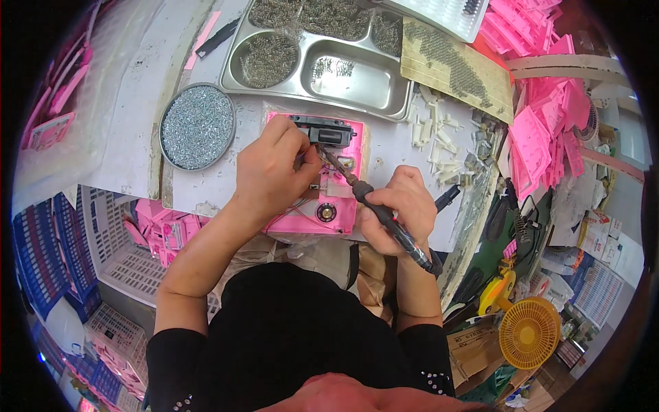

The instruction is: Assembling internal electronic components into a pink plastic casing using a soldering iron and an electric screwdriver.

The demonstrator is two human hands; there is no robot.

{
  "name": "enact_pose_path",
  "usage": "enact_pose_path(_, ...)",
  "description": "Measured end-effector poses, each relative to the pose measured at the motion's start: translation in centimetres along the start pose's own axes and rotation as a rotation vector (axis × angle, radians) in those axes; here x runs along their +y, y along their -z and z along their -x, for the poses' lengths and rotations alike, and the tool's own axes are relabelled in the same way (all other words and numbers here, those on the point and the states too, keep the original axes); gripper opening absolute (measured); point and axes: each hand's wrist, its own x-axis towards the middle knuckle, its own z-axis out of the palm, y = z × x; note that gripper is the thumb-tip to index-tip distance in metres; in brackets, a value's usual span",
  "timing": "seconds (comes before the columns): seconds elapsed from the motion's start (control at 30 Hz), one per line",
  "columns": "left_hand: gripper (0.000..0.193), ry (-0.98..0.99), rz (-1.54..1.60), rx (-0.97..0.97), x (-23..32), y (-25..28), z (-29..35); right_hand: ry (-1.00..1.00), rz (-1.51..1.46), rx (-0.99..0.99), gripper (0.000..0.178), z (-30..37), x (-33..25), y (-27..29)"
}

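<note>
A pink plastic housing (338,221) lies on the worktable in front of me. It carries a black plastic module (328,132) near its far edge, a small round speaker (326,212) near its close edge, and thin wires. My right hand (405,209) is wrapped round a soldering iron (381,209), whose metal tip points to the far left and reaches the housing just below the black module. My left hand (273,161) rests over the housing's left side, fingers pinched close to the tip. What sits between those fingers is hidden.
Beyond the housing stands a metal compartment tray (292,89) with small springs. A round dish (198,127) of tiny metal parts is at left. White plastic pieces (439,134) and a cardboard sheet (446,65) lie right. Pink parts (539,137) pile up farther right, above a yellow fan (528,333).
</note>
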Motion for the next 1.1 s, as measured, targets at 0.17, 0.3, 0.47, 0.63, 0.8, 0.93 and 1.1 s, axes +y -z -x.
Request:
enact_pose_path(0.17, 0.016, -0.001, 0.003, 0.001, 0.1, 0.0, -0.1, -0.014, -0.013, 0.054, 0.023, 0.5, -0.7, 1.5)
enact_pose_path(0.3, 0.015, 0.012, 0.003, -0.002, 0.2, 0.2, 0.0, -0.028, -0.028, 0.148, 0.022, 1.0, -1.3, 2.1)
enact_pose_path(0.47, 0.014, 0.009, -0.008, 0.007, 0.0, 0.0, 0.1, -0.043, -0.025, 0.16, 0.021, 1.9, -1.1, 2.9)
enact_pose_path(0.63, 0.014, 0.007, -0.011, -0.008, -0.1, 0.1, 0.2, -0.035, -0.023, 0.207, 0.02, 1.9, -0.9, 2.8)
enact_pose_path(0.8, 0.014, 0.033, -0.015, 0.0, 0.9, 1.4, 0.0, -0.036, -0.006, 0.215, 0.019, 2.3, -0.7, 3.0)
enact_pose_path(0.93, 0.015, -0.032, -0.012, -0.113, 2.1, 2.6, 1.5, -0.046, 0.015, 0.219, 0.019, 2.8, -0.6, 3.7)
enact_pose_path(1.1, 0.014, -0.178, -0.087, -0.149, 2.7, 0.8, 0.8, -0.052, 0.009, 0.228, 0.019, 2.8, -0.8, 3.7)
